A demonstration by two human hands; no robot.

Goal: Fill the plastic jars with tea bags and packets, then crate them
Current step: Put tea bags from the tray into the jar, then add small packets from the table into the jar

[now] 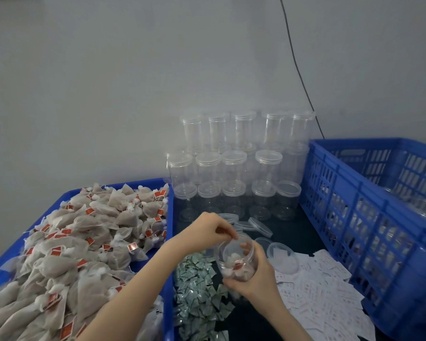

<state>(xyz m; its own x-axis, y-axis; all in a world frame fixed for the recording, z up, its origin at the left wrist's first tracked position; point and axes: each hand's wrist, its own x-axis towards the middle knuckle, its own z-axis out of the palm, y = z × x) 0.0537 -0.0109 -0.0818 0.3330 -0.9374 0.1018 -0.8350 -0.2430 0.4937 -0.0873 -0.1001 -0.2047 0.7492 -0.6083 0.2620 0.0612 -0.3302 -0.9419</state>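
A blue tray [169,244] at the left is heaped with tea bags [79,244], pale pouches with red tags. To its right, on the dark desk [295,230], lie a pile of green-grey packets [199,289] and, further right, a spread of white packets [330,294]. At the back of the desk, against the grey wall [108,82], stands a stack of capped empty jars [239,163] in three tiers. Several loose lids [258,226] lie between the stack and the hands, one more resting at the edge of the white packets. A blue slatted crate [369,217] occupies the right side; clear jars show dimly inside through the slats. A black cable [298,67] hangs down the wall behind it. The working jar [236,259] is held above the near edge of the desk, over the packet piles, uncapped, its long axis tilted with the mouth facing up and towards the left; a few tea bags lie in its lower part. The right hand [253,279] grips the jar from below and the right side, fingers curled round its base. The left hand [214,230] is poised at the jar's mouth, fingertips bunched together in a pinch at the rim; what they hold cannot be made out.
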